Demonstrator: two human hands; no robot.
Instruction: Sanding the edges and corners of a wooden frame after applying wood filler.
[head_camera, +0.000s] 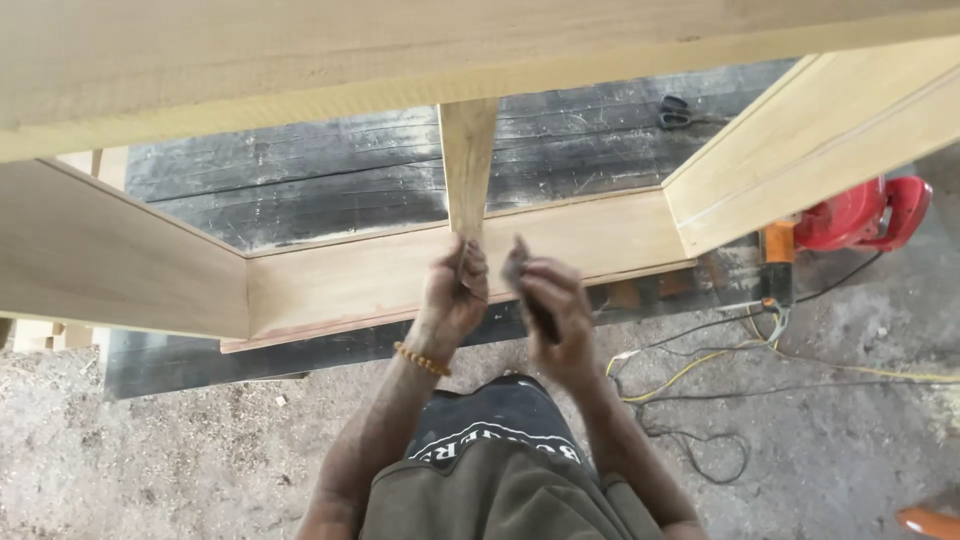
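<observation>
I see my left hand (455, 290) clamped on the upright wooden slat (467, 160) rising from the pale wooden frame (400, 275); my right hand (548, 305) fingers pinch a small dark piece (517, 268) beside it.

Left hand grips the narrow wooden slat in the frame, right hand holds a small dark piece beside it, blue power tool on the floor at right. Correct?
Not quite: the power tool is red, not blue, as the head view shows. The left hand does grip the slat, and the right hand holds the small dark piece.
</observation>
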